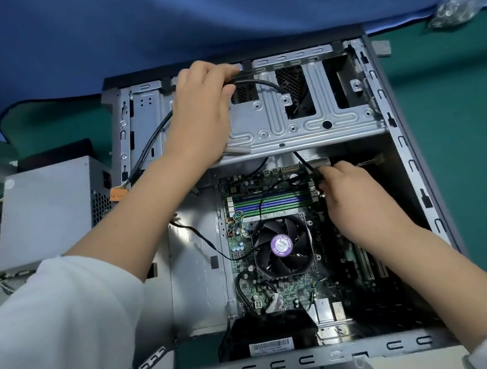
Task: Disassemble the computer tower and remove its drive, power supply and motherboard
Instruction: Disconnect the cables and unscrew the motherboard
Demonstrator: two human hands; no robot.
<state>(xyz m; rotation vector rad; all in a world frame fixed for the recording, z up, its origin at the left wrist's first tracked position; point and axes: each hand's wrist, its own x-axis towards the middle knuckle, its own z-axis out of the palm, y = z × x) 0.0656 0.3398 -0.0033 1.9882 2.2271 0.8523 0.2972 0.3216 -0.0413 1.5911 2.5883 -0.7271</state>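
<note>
Case: the computer tower [429,148] lies on its side, open face up, filling the middle of the view.
Left hand: the left hand [202,114] is up at 12 o'clock over the drive cage [313,124], fingers curled round a thick black cable [259,83] that arcs across the cage.
Right hand: the right hand [353,194] is just right of centre, fingertips pinching a small connector [317,174] at the board's upper right edge.
Motherboard: the motherboard [276,294] sits seated in the case, CPU fan [282,244] at dead centre, thin wires draped over the memory slots.
Power supply: the power supply [52,214] is already out, resting beside the case at 9 o'clock with its yellow and black leads trailing.
Drive: no drive visible in the cage from here; cannot tell where it lies.
Screws: a clear bag of hardware [454,6] sits at 1 o'clock on the blue cloth.
Risk, connector: pulled by its wires or at a slant, that plug could bend header pins or tear a lead.
Risk, cable: it threads under the cage edge, so a hard tug could snag it on sheet metal and nick the jacket.
Risk, fan lead: the thin wire crossing the board could catch a wrist and yank its plug.
Risk, skin: the stamped steel rims near both hands look sharp.
</note>
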